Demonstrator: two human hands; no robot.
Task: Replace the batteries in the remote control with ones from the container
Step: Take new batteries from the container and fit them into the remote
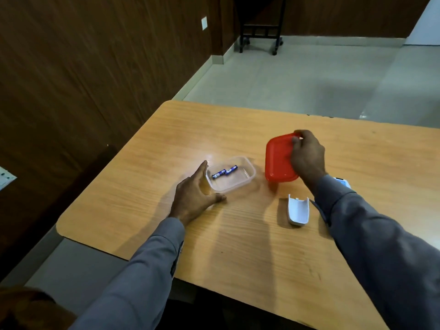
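Observation:
A clear plastic container (240, 184) sits open on the wooden table, with two blue batteries (224, 172) lying inside it. My left hand (194, 195) rests flat against the container's near left corner, fingers spread. My right hand (307, 156) grips the red lid (277, 158) by its far edge, holding it tilted just right of the container. The white battery cover (298, 212) lies inside-up near my right forearm. Only a white corner of the remote control (342, 182) shows behind my right sleeve.
The wooden table (238, 246) has a rounded left edge close to a dark wood-panelled wall. A black wheeled stand (260, 32) is on the tiled floor far behind.

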